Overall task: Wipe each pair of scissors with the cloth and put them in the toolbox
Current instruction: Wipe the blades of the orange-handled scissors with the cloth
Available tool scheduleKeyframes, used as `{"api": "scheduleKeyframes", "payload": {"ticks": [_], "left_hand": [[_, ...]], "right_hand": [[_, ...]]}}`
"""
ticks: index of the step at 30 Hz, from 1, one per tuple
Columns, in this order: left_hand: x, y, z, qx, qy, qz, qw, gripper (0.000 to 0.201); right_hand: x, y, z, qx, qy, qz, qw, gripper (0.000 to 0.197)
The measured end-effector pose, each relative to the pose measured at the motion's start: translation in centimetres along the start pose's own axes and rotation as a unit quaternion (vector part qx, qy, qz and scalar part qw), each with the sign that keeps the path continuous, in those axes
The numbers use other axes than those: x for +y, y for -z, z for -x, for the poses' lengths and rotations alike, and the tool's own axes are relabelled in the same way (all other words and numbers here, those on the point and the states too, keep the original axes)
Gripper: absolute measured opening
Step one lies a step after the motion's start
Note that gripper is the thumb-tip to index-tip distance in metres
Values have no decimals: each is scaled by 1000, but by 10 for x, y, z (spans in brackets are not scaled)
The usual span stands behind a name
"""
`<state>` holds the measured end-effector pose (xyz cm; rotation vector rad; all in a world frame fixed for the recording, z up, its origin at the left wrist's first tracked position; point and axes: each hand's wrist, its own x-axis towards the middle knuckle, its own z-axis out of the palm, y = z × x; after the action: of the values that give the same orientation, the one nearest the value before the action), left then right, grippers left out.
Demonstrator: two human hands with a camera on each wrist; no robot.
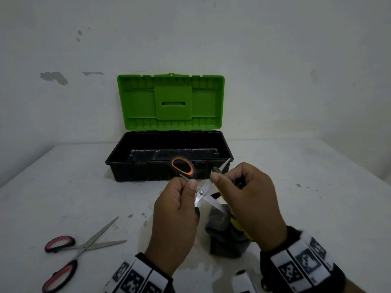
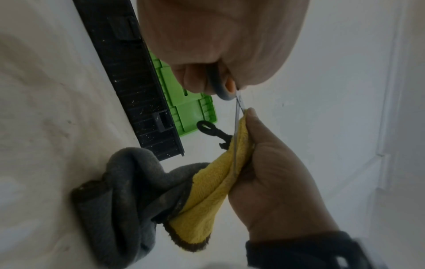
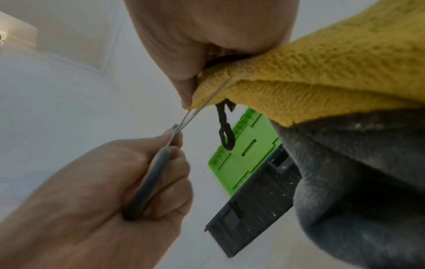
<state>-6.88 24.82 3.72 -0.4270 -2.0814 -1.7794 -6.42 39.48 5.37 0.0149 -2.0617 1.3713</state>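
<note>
The orange-and-black-handled scissors (image 1: pixel 201 192) hang above the table in front of the toolbox (image 1: pixel 148 172), blades spread apart. My left hand (image 1: pixel 187 185) grips one of their handles (image 2: pixel 218 85), and the other handle loop (image 1: pixel 183 167) sticks up free. My right hand (image 1: pixel 218 180) pinches the yellow-and-grey cloth (image 2: pixel 214 191) around one blade (image 3: pixel 202 105). The cloth's grey end (image 1: pixel 220 220) trails down onto the table. A red-handled pair of scissors (image 1: pixel 80 248) lies open on the table at the near left. The toolbox stands open, its green lid (image 1: pixel 171 102) upright against the wall.
The white table (image 1: pixel 296 187) meets a white wall behind the toolbox. What little of the toolbox floor shows looks dark and bare. A small white object (image 1: pixel 243 282) sits at the near edge between my wrists.
</note>
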Motion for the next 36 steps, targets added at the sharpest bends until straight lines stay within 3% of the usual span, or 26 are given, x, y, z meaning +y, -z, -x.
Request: {"api": "scheduleKeyframes", "payload": {"ticks": [3, 7, 11, 16, 21, 28, 31, 36], "left_hand": [[2, 3, 0, -13, -4, 13, 1000, 31], [4, 3, -2, -22, 4, 31, 999, 34], [4, 5, -3, -25, -6, 11, 1000, 33], [6, 5, -4, -28, -9, 14, 999, 34], [9, 8, -3, -44, 9, 27, 999, 32], [8, 7, -4, -35, 22, 13, 999, 35], [4, 9, -6, -14, -12, -41, 999, 33], [1, 4, -8, 6, -83, -105, 991, 31]], "right_hand": [[-5, 0, 3, -22, 11, 4, 1000, 25], [0, 7, -9, 20, -10, -17, 1000, 28], [-7, 4, 0, -17, -9, -11, 1000, 25], [-4, 12, -13, 40, -28, -28, 998, 31], [-9, 8, -2, -6, -16, -29, 999, 28], [-10, 24, -26, 65, -46, -68, 995, 35], [-13, 34, -27, 62, -47, -65, 995, 34], [-21, 23, -10, -7, -46, -34, 998, 27]]}}
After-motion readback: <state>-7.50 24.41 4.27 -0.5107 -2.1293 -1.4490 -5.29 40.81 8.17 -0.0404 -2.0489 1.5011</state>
